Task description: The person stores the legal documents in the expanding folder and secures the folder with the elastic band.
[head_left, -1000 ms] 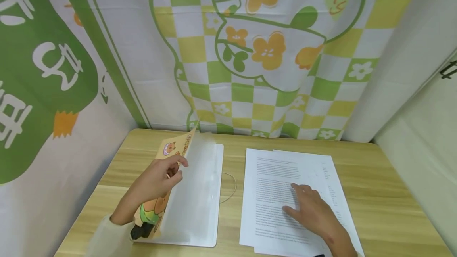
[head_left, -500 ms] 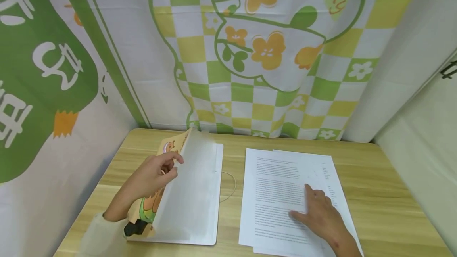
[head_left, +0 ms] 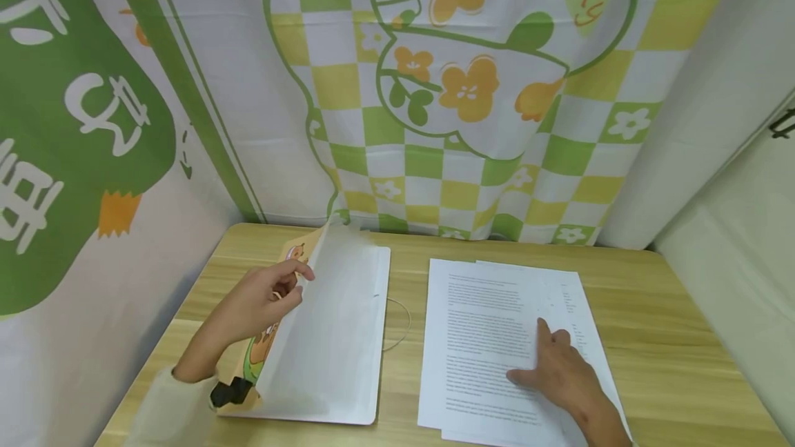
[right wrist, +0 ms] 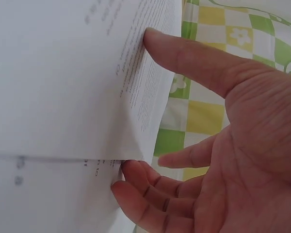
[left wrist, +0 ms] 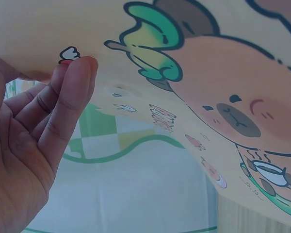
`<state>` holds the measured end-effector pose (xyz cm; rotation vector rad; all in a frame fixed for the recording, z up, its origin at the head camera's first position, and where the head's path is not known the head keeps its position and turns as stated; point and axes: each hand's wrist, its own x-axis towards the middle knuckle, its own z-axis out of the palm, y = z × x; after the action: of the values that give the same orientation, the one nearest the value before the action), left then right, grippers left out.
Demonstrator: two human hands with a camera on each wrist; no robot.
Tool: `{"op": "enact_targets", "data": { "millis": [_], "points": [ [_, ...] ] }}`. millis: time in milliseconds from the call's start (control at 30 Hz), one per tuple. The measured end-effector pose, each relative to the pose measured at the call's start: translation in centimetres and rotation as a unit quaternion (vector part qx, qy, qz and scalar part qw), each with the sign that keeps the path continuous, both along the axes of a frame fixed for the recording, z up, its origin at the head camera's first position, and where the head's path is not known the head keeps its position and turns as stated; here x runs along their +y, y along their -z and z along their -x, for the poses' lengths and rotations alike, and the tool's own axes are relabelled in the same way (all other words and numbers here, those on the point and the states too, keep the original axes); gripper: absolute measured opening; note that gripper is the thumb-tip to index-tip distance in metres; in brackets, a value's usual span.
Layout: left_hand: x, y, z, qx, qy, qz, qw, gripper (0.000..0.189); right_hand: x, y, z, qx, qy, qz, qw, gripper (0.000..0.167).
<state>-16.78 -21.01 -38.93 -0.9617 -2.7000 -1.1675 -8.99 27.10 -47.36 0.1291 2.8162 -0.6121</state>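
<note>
A folder lies at the left of the table, its pale inside showing. Its tan cover with cartoon animals is lifted and slants up to the left. My left hand pinches the cover's free edge between thumb and fingers; the left wrist view shows this hand at the printed side. To the right, two or more overlapping printed sheets lie flat. My right hand rests on them, thumb and index finger spread. In the right wrist view the fingertips touch the paper.
A thin elastic loop sticks out from the folder's right edge onto the wooden table. A green and yellow checked curtain hangs behind the table. Pale cloth walls close in both sides.
My left hand has moved left and drawn the cover further open, so more of the folder's inside shows. My right hand has slid to the right over the sheets.
</note>
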Motion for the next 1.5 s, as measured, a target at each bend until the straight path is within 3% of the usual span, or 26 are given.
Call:
{"op": "enact_targets", "data": {
  "millis": [267,433,900,1067,1200,1367,1500],
  "points": [
    [0.0,-0.2,0.0,0.0,-0.003,-0.002,1.0,0.025,0.5,0.1,0.2,-0.032,0.026,0.038,0.9984,0.132],
    [-0.1,-0.1,-0.1,-0.004,0.001,-0.005,1.0,0.026,0.9,0.1,0.3,-0.03,0.028,0.045,0.9981,0.13],
    [0.2,-0.2,-0.3,-0.002,-0.002,0.012,0.9999,0.027,2.0,0.3,0.2,-0.023,0.023,0.065,0.9974,0.068],
    [0.2,-0.3,-0.3,0.007,0.001,0.016,0.9999,0.026,2.9,0.4,0.1,-0.009,0.021,0.117,0.9929,0.044],
    [0.2,-0.3,-0.2,0.01,0.004,0.016,0.9998,0.026,3.7,0.4,-0.2,-0.022,0.033,0.185,0.9819,0.042],
    [0.1,-0.3,-0.3,0.011,0.001,0.019,0.9998,0.026,4.3,0.6,-0.4,-0.048,0.045,0.286,0.956,0.062],
    [0.1,-0.3,-0.4,0.011,0.0,0.02,0.9997,0.025,4.5,0.9,-0.6,-0.055,0.059,0.32,0.9439,0.066]
  ]
}}
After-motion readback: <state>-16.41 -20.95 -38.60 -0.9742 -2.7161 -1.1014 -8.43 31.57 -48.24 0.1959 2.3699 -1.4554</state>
